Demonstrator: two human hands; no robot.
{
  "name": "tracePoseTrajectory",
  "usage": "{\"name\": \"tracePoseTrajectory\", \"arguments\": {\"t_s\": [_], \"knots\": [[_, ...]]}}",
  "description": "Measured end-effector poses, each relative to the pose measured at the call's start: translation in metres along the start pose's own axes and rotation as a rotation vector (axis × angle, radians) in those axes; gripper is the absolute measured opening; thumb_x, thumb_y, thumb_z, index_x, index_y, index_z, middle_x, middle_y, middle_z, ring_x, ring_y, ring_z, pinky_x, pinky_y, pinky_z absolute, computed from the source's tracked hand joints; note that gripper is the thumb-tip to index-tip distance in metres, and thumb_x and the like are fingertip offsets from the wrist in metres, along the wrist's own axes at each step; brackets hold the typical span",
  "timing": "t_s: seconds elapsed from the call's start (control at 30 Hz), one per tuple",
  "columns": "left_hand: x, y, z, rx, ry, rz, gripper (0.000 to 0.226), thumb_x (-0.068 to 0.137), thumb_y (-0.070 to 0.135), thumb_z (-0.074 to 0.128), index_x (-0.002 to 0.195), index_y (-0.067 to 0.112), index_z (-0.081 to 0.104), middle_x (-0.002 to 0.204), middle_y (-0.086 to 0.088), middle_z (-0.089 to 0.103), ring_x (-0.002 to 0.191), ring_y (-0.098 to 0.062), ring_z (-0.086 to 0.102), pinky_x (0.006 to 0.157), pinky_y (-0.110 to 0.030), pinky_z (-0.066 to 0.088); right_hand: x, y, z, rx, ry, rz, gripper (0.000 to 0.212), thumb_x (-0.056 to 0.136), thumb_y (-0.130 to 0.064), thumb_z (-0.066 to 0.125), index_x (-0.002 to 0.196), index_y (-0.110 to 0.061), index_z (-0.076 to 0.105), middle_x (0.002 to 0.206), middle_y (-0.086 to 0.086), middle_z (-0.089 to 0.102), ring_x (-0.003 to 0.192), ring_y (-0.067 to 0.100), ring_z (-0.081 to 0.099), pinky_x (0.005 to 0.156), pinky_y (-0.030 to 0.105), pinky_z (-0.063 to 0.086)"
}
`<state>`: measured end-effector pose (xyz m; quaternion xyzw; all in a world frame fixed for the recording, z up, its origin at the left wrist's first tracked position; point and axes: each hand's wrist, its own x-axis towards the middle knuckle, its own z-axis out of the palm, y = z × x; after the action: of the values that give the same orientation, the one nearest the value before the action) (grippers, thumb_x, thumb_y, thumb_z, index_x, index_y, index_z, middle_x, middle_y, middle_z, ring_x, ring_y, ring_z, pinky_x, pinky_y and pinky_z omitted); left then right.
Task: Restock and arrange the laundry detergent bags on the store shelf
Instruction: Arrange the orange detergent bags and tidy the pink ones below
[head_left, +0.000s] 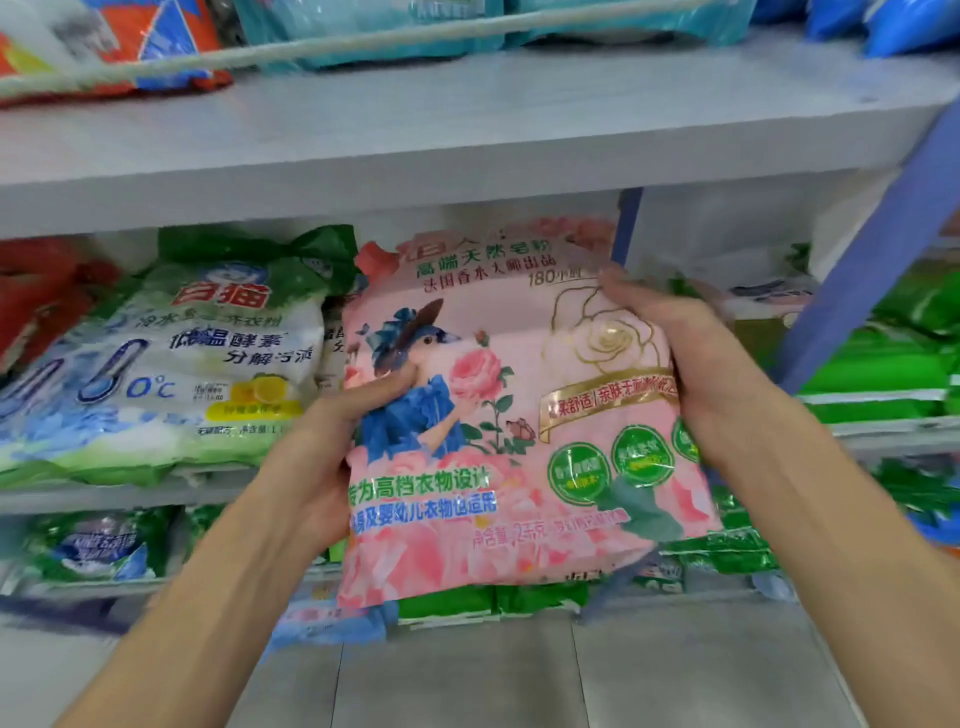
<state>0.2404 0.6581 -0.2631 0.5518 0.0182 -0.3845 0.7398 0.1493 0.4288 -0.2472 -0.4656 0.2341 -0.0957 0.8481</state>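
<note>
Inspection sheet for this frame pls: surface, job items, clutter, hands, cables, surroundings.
Surface: white shelf boards, stocked on several levels.
Job's things: pink bag held upright in front of the middle level; white-green bag lies to its left, green bags to its right.
Clutter: nothing seen.
Grippers: left hand grips the pink bag's left edge, thumb on its front; right hand grips its upper right edge.
Cables: white cord strung along the top level's front.
Surroundings: blue upright; tiled floor.
</note>
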Motion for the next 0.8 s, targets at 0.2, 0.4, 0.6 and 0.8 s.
{"name": "tracePoseTrajectory", "arguments": {"t_s": [0.2,0.4,0.6,0.8], "knots": [[-0.057,-0.024,-0.025,0.037,0.033,-0.011,0.029,0.074,0.012,0.070,0.102,0.005,0.075,0.102,-0.015,0.077,0.080,-0.029,0.076,0.082,-0.048,0.062,-0.064,0.030,-0.005,-0.024,0.004,0.176,0.018,0.088,-0.019,0.069,0.083,-0.009,0.083,0.089,0.011,0.079,0.074,0.024,0.077,0.068,0.038,0.065],[-0.124,-0.034,-0.030,0.024,-0.019,-0.078,0.029,0.071,0.006,0.068,0.099,0.004,0.073,0.093,-0.013,0.078,0.074,-0.027,0.077,0.069,-0.041,0.064,-0.143,0.050,0.003,0.046,0.064,0.213,0.014,0.071,-0.014,0.074,0.081,-0.008,0.082,0.085,0.011,0.079,0.071,0.024,0.077,0.071,0.039,0.065],[-0.184,-0.036,-0.007,0.054,-0.062,-0.105,0.050,0.083,0.030,0.069,0.122,0.001,0.070,0.121,-0.019,0.072,0.115,-0.034,0.068,0.107,-0.050,0.049,-0.231,0.055,0.002,0.065,0.192,0.111,0.046,0.073,-0.010,0.075,0.117,-0.002,0.070,0.097,0.014,0.078,0.080,0.026,0.076,0.077,0.041,0.065],[-0.235,-0.040,0.040,0.159,-0.174,-0.101,0.050,0.084,0.030,0.069,0.127,0.005,0.068,0.111,-0.011,0.076,0.095,-0.025,0.074,0.092,-0.043,0.059,-0.321,0.038,-0.007,0.027,0.387,-0.046,0.059,0.071,-0.010,0.078,0.127,0.003,0.066,0.109,0.019,0.076,0.086,0.028,0.076,0.076,0.040,0.065]]}}
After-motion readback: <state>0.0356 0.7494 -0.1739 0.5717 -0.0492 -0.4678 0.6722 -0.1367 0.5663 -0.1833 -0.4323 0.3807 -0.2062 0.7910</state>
